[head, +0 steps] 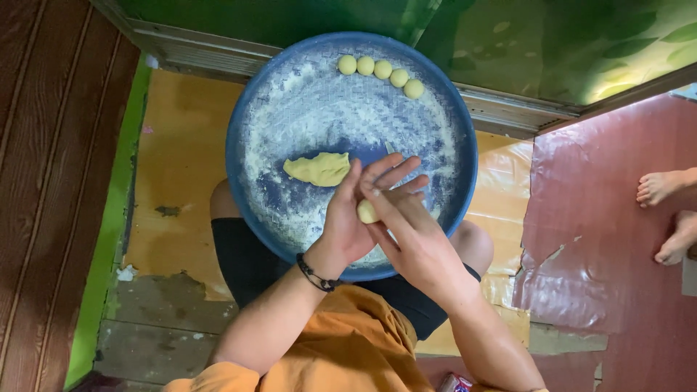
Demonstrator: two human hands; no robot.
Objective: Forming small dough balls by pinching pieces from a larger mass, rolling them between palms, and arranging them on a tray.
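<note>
Centrally, just below mid-frame, a small dough ball (367,211) sits pressed between the left hand (347,225) and right hand (406,225), palms closed together over the floured blue tray (243,174). Left of it lies a flattened dough piece (317,168); five finished balls (381,70) line the upper rim. Rolling appears underway; placing it calls for parting the palms.

Floor (181,160): worn yellow covering, peeling; red sheet (602,218) at right, torn. Brown wood panel (43,181) left w/ green strip (109,218). Green leaf-print wall (552,43) at top.
</note>
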